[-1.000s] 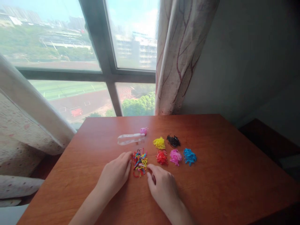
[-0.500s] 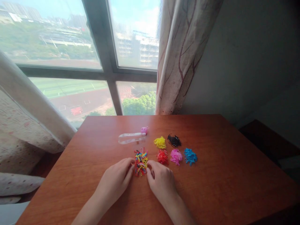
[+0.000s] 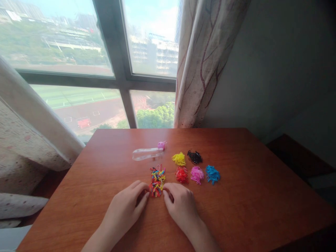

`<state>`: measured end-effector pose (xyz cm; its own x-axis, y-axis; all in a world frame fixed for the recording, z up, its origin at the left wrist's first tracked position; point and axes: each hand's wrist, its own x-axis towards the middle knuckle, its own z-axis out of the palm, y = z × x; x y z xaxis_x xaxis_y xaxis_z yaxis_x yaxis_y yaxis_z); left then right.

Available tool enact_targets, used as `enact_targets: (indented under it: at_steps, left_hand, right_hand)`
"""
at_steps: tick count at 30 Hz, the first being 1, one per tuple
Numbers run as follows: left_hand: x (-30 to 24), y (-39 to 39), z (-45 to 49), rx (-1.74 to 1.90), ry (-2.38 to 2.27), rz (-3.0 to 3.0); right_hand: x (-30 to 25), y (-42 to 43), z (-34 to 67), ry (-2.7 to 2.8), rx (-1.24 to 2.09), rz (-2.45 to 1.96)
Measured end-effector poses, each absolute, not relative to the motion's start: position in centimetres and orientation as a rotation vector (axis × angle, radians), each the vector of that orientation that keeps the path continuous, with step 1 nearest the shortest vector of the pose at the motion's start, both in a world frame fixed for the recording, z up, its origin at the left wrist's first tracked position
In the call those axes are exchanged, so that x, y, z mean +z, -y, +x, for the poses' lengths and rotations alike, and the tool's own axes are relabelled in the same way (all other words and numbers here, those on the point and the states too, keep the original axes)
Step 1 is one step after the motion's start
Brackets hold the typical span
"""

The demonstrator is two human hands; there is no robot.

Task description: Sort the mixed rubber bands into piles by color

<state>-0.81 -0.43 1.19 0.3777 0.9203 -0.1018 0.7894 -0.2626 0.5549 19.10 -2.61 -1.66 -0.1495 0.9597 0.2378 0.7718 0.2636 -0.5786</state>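
Note:
A mixed-colour pile of small rubber bands (image 3: 157,180) lies on the brown table, with red, yellow, blue, black and pink loops tangled together. At its lower left edge, my left hand (image 3: 130,203) has thumb and index finger curled together against the bands. My right hand (image 3: 181,201) mirrors it on the right edge, fingertips pinched at the bands. Exactly which loops the fingertips grip is too small to tell. Right of the mixed pile lie single-colour heaps: red bands (image 3: 182,175), pink bands (image 3: 197,174), blue bands (image 3: 212,174), yellow bands (image 3: 179,159) and black bands (image 3: 194,157).
Behind the mixed pile, a clear plastic container (image 3: 147,154) lies on its side, a pink piece (image 3: 161,145) by its right end. The wooden table (image 3: 249,203) ends at a window (image 3: 122,80) with patterned curtains (image 3: 202,63) on both sides.
Both hands have shifted slightly toward me along the mixed pile. The pile's lower part now looks more parted from its upper part. The single-colour heaps stay put.

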Motion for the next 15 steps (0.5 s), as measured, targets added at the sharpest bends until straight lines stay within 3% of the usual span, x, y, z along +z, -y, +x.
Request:
enact_targets:
  at_steps: [15]
  left_hand:
    - [1.08,0.47,-0.74,0.29,-1.412,2.162]
  right_hand:
    - [-1.14,3.25,19.1,1.997,0.556,-1.522]
